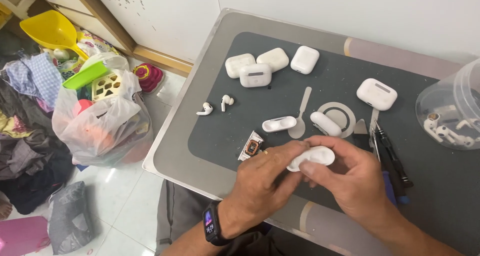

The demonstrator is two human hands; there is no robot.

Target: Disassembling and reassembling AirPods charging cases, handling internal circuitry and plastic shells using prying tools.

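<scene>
Dark work mat [320, 86], both hands [310, 178] around one white earbud-case shell [312, 157].

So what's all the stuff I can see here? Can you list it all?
Earbud cases: five closed, white, on the dark mat.
Case shell: one, white, held by both hands.
Case halves: two, white, mid-mat.
Loose earbuds: two, white, left of mat.
Small circuit part: one, by the left hand.
Flat pry tool: one, grey, mid-mat.
Screwdrivers: black, right.
Clear tub: one, holding earbuds, far right.
Plastic bag: one, toys inside, on floor.
Left hand, right hand: on the shell.
</scene>
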